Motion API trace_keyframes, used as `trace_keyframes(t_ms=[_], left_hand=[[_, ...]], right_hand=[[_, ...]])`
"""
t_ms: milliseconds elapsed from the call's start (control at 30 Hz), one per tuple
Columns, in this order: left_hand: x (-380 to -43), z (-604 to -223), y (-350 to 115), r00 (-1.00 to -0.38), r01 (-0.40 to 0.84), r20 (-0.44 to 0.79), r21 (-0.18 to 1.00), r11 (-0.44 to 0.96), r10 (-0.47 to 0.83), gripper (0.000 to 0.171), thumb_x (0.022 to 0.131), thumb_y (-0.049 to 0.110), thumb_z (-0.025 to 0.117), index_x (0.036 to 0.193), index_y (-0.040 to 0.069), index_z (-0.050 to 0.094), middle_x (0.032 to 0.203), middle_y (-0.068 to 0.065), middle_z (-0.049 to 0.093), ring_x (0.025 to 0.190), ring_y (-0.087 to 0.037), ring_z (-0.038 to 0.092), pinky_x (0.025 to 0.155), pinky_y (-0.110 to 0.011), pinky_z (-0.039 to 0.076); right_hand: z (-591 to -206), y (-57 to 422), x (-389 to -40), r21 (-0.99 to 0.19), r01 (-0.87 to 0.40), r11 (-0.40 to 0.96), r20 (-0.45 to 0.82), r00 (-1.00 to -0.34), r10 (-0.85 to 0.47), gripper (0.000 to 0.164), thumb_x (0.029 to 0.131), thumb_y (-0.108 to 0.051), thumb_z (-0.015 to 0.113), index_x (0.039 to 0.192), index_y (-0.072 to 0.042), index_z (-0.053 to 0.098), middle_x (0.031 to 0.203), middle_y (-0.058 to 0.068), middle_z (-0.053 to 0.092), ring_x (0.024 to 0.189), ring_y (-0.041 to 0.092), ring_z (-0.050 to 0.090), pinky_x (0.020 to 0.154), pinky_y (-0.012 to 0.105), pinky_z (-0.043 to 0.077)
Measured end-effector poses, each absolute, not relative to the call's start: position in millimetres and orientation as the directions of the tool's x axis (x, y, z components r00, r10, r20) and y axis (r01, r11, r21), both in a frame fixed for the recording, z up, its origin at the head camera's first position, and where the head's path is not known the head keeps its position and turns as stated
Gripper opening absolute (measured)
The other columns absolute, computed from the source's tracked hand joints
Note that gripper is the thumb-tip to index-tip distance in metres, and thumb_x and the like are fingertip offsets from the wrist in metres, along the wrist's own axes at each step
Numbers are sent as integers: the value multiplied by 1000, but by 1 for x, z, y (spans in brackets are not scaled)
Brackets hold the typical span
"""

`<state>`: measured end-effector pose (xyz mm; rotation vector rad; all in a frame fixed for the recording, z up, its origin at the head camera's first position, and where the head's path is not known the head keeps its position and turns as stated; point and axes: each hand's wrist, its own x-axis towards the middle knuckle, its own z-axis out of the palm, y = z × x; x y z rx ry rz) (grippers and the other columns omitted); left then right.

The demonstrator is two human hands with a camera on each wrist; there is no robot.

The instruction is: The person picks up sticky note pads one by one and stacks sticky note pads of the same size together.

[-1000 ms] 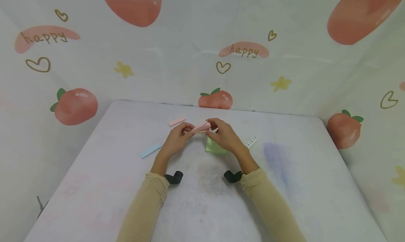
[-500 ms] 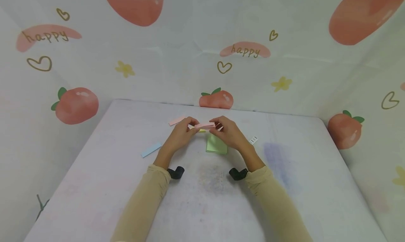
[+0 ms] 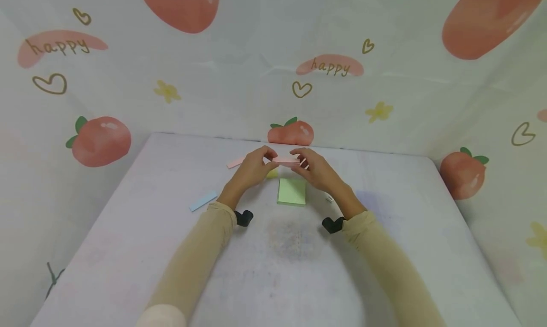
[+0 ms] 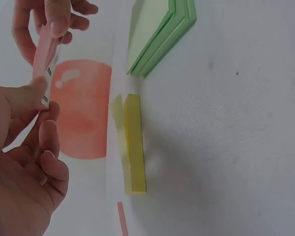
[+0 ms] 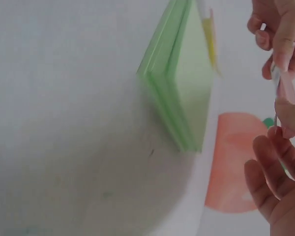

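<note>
A pink sticky-note pad (image 3: pixel 286 161) is held up above the far part of the table between both hands. My left hand (image 3: pixel 254 168) pinches its left end with thumb and fingers, and my right hand (image 3: pixel 317 169) pinches the right end. In the left wrist view the pad's underside (image 4: pixel 45 98) shows white with dark marks. Just below the hands, a green stack of sticky notes (image 3: pixel 291 192) lies on the table. Beside it rests a yellow sticky-note pad (image 4: pixel 135 142), its top sheets lifting away along one side.
A light blue strip (image 3: pixel 203 201) lies to the left, and a pink strip (image 3: pixel 234 163) sits behind the left hand. Near the right wrist, a white strip with dark marks (image 3: pixel 329 199) is mostly hidden. A peach-printed cloth (image 3: pixel 239 80) hangs behind the table (image 3: pixel 273 279).
The pink pad, fanned at one end a second ago, now looks flat. Both hands have lifted it up, away and slightly right, uncovering more of the green stack and the yellow pad.
</note>
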<state>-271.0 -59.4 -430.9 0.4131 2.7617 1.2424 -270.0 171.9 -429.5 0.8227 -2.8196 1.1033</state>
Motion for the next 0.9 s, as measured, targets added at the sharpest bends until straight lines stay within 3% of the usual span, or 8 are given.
trace_keyframes(t_ms=[333, 533, 700, 900], left_hand=[[-288, -441, -46, -956, 223, 26, 715, 663, 293, 23, 98, 29, 69, 118, 17, 64, 119, -2, 70, 91, -20, 58, 85, -36, 48], [-295, -454, -39, -951, 253, 43, 680, 688, 307, 18, 97, 23, 70, 114, 16, 67, 117, -2, 73, 103, -20, 65, 94, -39, 51], [-297, -456, -33, -948, 263, 35, 639, 723, 315, 14, 96, 19, 70, 111, 18, 72, 118, 0, 74, 118, -22, 63, 104, -42, 49], [-297, -458, -28, -948, 266, 17, 594, 759, 319, 11, 94, 18, 71, 104, 20, 76, 115, 1, 74, 114, -24, 60, 101, -41, 48]], right_hand=[[-438, 185, -283, -608, -463, 645, 174, -870, -461, 18, 96, -10, 70, 112, -8, 63, 110, 11, 67, 97, 26, 68, 84, 39, 55], [-442, 190, -291, -626, -382, 679, 90, -901, -424, 16, 94, -5, 69, 109, -5, 63, 111, 14, 66, 101, 28, 66, 89, 42, 56], [-448, 196, -295, -642, -288, 711, -4, -926, -378, 17, 93, -7, 67, 109, -6, 62, 110, 13, 67, 102, 29, 64, 88, 41, 54], [-452, 199, -298, -617, -244, 748, -60, -933, -355, 18, 92, -9, 70, 108, -5, 63, 107, 15, 70, 100, 28, 65, 87, 39, 53]])
